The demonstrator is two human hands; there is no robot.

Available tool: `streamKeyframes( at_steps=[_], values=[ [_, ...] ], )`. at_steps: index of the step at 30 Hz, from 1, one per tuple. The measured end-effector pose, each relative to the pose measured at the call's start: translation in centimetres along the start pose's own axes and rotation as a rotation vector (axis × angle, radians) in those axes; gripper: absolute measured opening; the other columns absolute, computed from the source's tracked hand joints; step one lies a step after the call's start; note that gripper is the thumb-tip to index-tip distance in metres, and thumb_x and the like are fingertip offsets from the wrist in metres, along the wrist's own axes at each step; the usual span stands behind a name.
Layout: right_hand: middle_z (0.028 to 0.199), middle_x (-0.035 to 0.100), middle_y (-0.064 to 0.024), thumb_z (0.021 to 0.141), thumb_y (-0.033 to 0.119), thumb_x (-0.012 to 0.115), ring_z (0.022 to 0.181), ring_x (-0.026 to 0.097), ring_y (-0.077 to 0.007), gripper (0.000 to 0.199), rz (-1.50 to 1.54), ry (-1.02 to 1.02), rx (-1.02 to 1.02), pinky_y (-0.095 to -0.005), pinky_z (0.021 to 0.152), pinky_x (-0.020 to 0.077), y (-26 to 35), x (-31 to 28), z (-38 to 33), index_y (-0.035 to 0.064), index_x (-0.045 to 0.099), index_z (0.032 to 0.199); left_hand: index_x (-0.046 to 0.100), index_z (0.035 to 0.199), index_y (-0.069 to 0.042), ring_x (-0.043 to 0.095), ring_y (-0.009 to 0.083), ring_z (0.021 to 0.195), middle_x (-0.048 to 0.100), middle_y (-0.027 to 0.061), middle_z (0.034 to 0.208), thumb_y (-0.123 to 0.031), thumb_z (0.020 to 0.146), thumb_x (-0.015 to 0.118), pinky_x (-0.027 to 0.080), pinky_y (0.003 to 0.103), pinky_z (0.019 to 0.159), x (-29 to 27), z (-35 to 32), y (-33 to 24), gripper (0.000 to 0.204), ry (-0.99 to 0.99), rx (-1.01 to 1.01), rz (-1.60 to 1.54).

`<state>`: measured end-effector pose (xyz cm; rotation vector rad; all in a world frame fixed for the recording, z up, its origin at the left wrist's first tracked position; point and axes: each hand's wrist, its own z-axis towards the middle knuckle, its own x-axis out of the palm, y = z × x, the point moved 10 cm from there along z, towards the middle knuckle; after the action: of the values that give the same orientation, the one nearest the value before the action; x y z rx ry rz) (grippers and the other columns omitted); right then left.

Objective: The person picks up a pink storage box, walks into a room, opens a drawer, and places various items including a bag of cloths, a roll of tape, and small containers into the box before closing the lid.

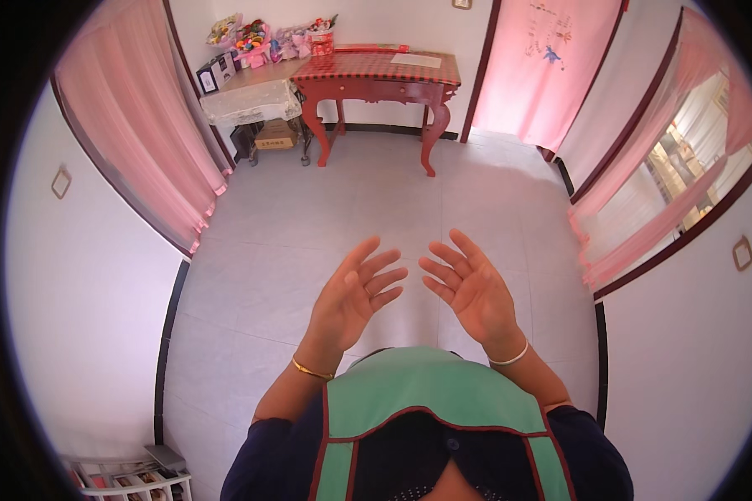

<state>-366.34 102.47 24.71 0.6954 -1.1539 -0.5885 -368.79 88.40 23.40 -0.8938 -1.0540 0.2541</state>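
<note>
Both hands are raised in front of my green apron (426, 384), palms up and turned partly toward each other, with a gap between them. My left hand (355, 292) has its fingers spread and slightly curved, with nothing in it. A gold bracelet (312, 369) circles that wrist. Likewise my right hand (474, 288) is bare-palmed with fingers apart, and a pale bangle (510, 355) sits on its wrist. Neither hand touches anything. Below them lies the grey tiled floor (376, 200).
Ahead stands a red carved table (376, 88) with a checked cover. Left of it, a lace-covered table (251, 102) bears bouquets (255, 42) and a dark box (215, 73). Pink curtains hang at a left opening (134, 117), a far doorway (522, 67) and a right opening (618, 217). A white rack (134, 484) stands at lower left.
</note>
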Motion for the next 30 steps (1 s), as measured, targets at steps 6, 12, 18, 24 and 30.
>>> streamKeyframes(
  at_steps=[6,12,18,24,30],
  values=[
    [0.135,0.040,-0.0163,0.090,0.041,0.051,0.125,0.041,-0.0327,0.065,-0.003,0.008,0.055,-0.0432,0.104,0.0342,1.1,-3.7,3.1,0.0065,0.026,0.140,0.024,0.141,-0.006,0.046,0.0320,0.120,0.038,0.0196,0.136,-0.039,0.091,0.045,0.041,0.041,0.098,-0.5,4.2,1.7,0.063,-0.027,0.014,-0.010],
    [0.134,0.042,-0.0154,0.089,0.040,0.054,0.124,0.042,-0.0325,0.065,0.028,0.032,0.148,-0.0439,0.104,0.0341,0.3,-7.4,7.8,0.0063,0.028,0.139,0.024,0.140,-0.006,0.046,0.0319,0.119,0.039,0.0194,0.136,-0.038,0.090,0.049,0.041,0.042,0.098,-3.4,7.7,2.8,0.065,-0.139,0.017,-0.029],
    [0.133,0.044,-0.0143,0.089,0.033,0.056,0.123,0.043,-0.0325,0.061,0.143,0.098,0.319,-0.0445,0.104,0.0333,-6.3,-6.4,16.7,0.0065,0.031,0.138,0.024,0.140,-0.006,0.047,0.0320,0.119,0.039,0.0195,0.136,-0.035,0.091,0.049,0.041,0.043,0.098,-11.0,9.0,-1.8,0.062,-0.284,0.075,-0.016],
    [0.133,0.044,-0.0141,0.089,0.034,0.054,0.123,0.043,-0.0321,0.060,0.117,0.228,0.412,-0.0437,0.104,0.0342,-15.1,-0.7,29.6,0.0073,0.031,0.137,0.024,0.140,-0.006,0.046,0.0319,0.120,0.039,0.0192,0.136,-0.034,0.091,0.049,0.040,0.043,0.099,-22.4,10.4,-10.9,0.062,-0.376,0.207,-0.031],
    [0.134,0.042,-0.0158,0.090,0.033,0.054,0.124,0.042,-0.0334,0.058,0.164,0.333,0.469,-0.0445,0.104,0.0328,-21.8,7.6,42.5,0.0062,0.031,0.137,0.024,0.140,-0.006,0.045,0.0316,0.121,0.039,0.0192,0.136,-0.036,0.090,0.051,0.039,0.043,0.099,-32.3,12.8,-22.7,0.064,-0.419,0.279,0.005]
  ],
)
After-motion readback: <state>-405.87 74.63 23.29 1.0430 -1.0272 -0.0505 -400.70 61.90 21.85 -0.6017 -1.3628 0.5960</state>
